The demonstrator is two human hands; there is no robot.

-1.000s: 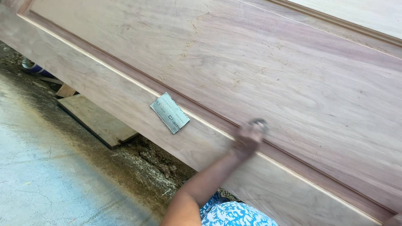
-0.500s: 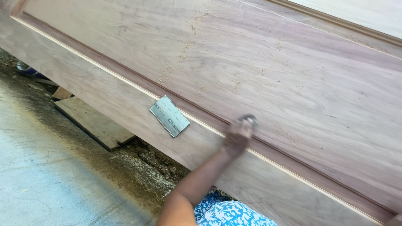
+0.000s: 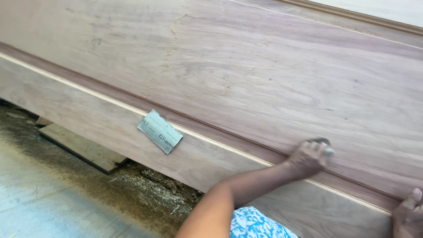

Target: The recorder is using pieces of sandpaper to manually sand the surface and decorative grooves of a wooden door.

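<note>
In the head view, a large wooden door panel (image 3: 246, 75) lies flat and fills most of the frame, its long face turned up so the whole surface can be reached from the side.

The left hand (image 3: 308, 158) rests on the panel just above the moulded groove (image 3: 229, 134) that runs along its length. Its fingers (image 3: 318, 150) are curled closed over a small grey sanding piece (image 3: 325, 145), pressing it flat against the wood.

The right hand (image 3: 407, 213) shows only in part at the lower right corner, lying on the frame edge as if to steady the panel; whether its fingers are open or closed I cannot tell.

A spare sheet of sandpaper (image 3: 160, 131) lies across the pale edge strip, well apart from the left hand but within reach.

Below the panel, a wooden board (image 3: 83, 147) lies amid sawdust on the concrete floor (image 3: 53, 207).
</note>
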